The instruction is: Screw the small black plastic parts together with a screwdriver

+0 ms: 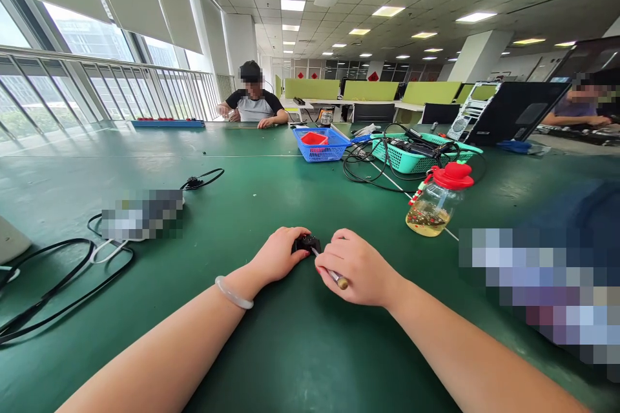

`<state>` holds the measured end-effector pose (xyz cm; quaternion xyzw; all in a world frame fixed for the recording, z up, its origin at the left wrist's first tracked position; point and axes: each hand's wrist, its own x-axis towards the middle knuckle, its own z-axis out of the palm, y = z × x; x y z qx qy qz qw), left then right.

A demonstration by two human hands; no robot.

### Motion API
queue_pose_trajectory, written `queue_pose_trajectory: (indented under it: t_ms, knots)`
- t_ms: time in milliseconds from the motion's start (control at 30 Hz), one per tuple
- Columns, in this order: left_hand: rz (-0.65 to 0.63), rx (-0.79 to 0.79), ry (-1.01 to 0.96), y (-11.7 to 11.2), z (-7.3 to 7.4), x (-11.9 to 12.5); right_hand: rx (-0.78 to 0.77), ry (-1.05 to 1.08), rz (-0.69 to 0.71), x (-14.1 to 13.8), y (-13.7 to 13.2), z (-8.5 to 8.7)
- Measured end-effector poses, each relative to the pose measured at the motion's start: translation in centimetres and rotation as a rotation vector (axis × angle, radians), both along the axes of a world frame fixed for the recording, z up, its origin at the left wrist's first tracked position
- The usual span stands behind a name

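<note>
At the middle of the green table, my left hand [279, 253] has its fingers closed round a small black device [307, 243] with an uneven, dark face. Its exact kind is too small to make out. My right hand [356, 266] grips a slim tool that looks like a small screwdriver [338, 279], with a silvery shaft and a round brass-coloured end. The tool's thin tip points at the black device and seems to touch it. Most of the shaft is hidden by my right fingers. A pale bangle [234, 293] circles my left wrist.
A red-lidded bottle [433, 206] of yellowish drink stands right of my hands. Beyond are a blue basket [322, 151] and a green basket [411, 161] with black cables. A blurred item [143, 216] and cords lie left. One person [254, 100] sits opposite, another [576, 106] far right.
</note>
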<state>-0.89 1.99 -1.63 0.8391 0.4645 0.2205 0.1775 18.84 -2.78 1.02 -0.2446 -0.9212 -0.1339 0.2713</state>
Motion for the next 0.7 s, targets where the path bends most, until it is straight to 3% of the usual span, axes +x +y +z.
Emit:
queue_pose_trajectory:
  t_ms: [233, 700]
  knots:
    - [0.008, -0.015, 0.011, -0.01, 0.07, 0.00, 0.030, -0.013, 0.037, -0.28, 0.00, -0.37]
    - [0.010, 0.007, 0.004, 0.30, -0.57, -0.11, 0.009, 0.199, -0.054, 0.25, 0.66, -0.69]
